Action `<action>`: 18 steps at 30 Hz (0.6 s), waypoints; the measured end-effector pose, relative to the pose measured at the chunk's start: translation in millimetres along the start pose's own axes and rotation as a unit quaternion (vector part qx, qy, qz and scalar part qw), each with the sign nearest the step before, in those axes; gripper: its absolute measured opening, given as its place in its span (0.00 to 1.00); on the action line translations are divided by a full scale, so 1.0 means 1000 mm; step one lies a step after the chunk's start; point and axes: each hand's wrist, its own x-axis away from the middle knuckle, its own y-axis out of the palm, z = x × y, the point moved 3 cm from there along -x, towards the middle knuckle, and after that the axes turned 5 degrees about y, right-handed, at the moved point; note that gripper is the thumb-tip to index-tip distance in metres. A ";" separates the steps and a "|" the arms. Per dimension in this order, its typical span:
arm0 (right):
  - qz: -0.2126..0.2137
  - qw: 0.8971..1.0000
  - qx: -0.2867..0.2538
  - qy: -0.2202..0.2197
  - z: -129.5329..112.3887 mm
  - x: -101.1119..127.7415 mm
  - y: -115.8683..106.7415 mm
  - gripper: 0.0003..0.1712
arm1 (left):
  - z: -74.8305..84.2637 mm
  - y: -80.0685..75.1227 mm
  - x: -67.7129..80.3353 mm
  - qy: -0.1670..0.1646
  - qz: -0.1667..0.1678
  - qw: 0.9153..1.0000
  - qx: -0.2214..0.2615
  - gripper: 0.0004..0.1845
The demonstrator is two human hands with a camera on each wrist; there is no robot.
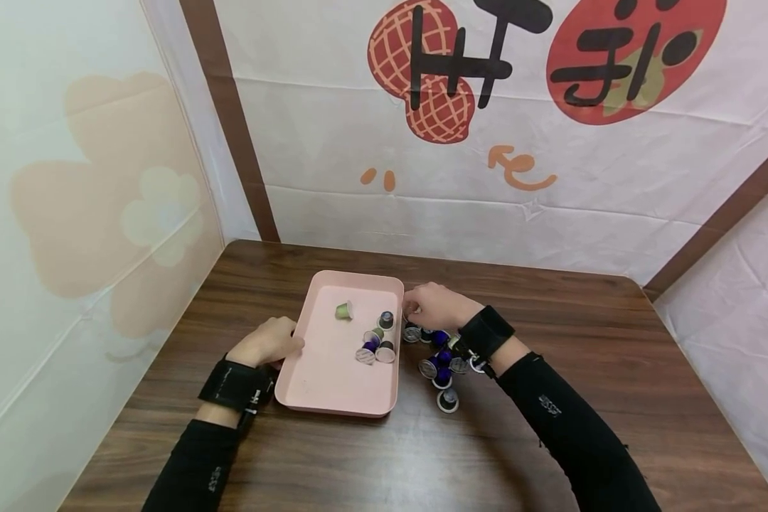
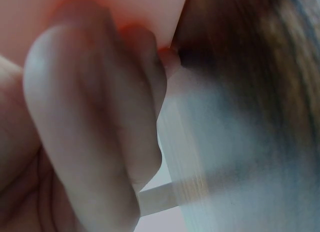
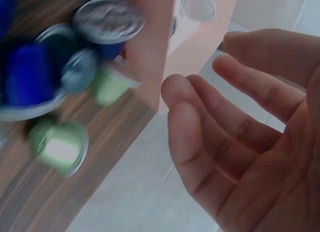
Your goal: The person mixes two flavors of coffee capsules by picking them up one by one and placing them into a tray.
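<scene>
A pink tray (image 1: 333,387) lies on the table, its left rim gripped by my left hand (image 1: 270,343). The left wrist view shows that hand's bent fingers (image 2: 95,92) against the pink plastic. Inside the tray are a light green coffee capsule (image 1: 343,311) and a small group of others toward the right side, among them a dark capsule (image 1: 386,321). My right hand (image 1: 444,307) hovers beside the tray's right rim. Seen in the right wrist view, its fingers (image 3: 185,137) are loosely bent with nothing between them. A blue capsule (image 3: 30,74) and a green capsule (image 3: 57,144) lie near it.
Several more capsules, such as a silver-rimmed one (image 1: 448,400), are heaped on the wooden table (image 1: 550,306) right of the tray, partly under my right wrist. A printed white cloth (image 1: 333,142) hangs behind the far edge, and another cloth (image 1: 70,284) hangs at the left.
</scene>
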 end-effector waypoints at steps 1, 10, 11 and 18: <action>0.002 1.000 -0.001 0.002 0.004 0.005 -0.001 0.11 | 0.000 0.000 0.000 0.000 0.002 1.000 -0.001 0.11; 0.008 0.999 -0.014 0.030 0.040 0.042 -0.006 0.11 | 0.001 -0.001 0.000 -0.004 -0.007 1.000 0.006 0.13; 0.008 0.999 -0.016 0.034 0.044 0.046 -0.006 0.11 | 0.001 -0.001 0.000 -0.003 -0.007 1.000 0.006 0.13; 0.017 0.999 0.000 0.047 0.061 0.074 -0.005 0.08 | -0.002 0.000 -0.003 0.004 0.000 1.000 -0.001 0.12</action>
